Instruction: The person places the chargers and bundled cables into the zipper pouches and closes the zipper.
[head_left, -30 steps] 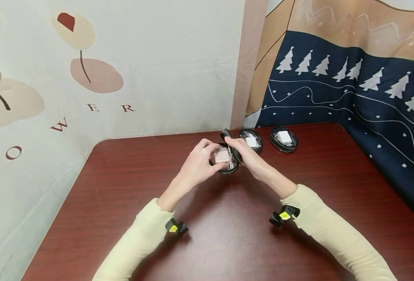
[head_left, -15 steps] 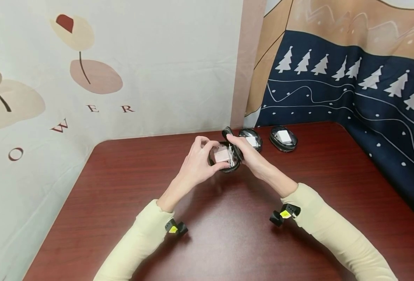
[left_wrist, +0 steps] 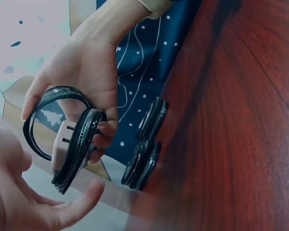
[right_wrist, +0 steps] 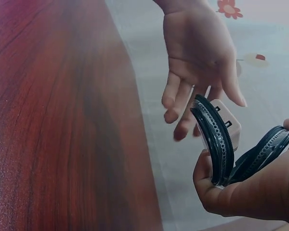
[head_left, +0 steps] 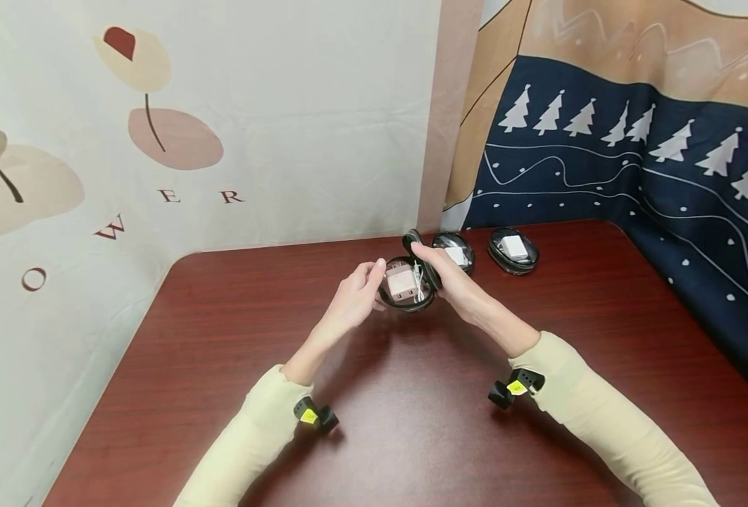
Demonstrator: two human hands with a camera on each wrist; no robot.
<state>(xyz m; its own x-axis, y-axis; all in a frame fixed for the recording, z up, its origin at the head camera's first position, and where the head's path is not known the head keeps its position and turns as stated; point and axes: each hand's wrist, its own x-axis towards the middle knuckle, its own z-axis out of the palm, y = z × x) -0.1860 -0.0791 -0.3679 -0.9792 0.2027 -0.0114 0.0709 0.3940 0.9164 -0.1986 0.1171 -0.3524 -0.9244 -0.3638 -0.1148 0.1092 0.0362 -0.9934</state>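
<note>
My right hand (head_left: 453, 282) grips a small round zip case (right_wrist: 216, 144), clear with black zippered rims, raised above the table and spread open like a clamshell. In the case sits a white charger plug (head_left: 402, 283), its prongs showing in the left wrist view, with a white cable (head_left: 420, 285) beside it. My left hand (head_left: 351, 299) is at the left side of the case, fingers loosely extended and thumb up, holding nothing. In the right wrist view its palm faces the case, fingertips close to the rim.
Two more round zip cases lie at the back of the dark red table (head_left: 412, 422): one case (head_left: 455, 251) just behind my right hand, another case (head_left: 513, 250) farther right. Each shows a white block inside. Printed cloths hang behind the table and along its right side.
My left hand has let go of the charger plug in the case and drawn back slightly left, its fingers opening. My right hand keeps hold of the case almost in place.
</note>
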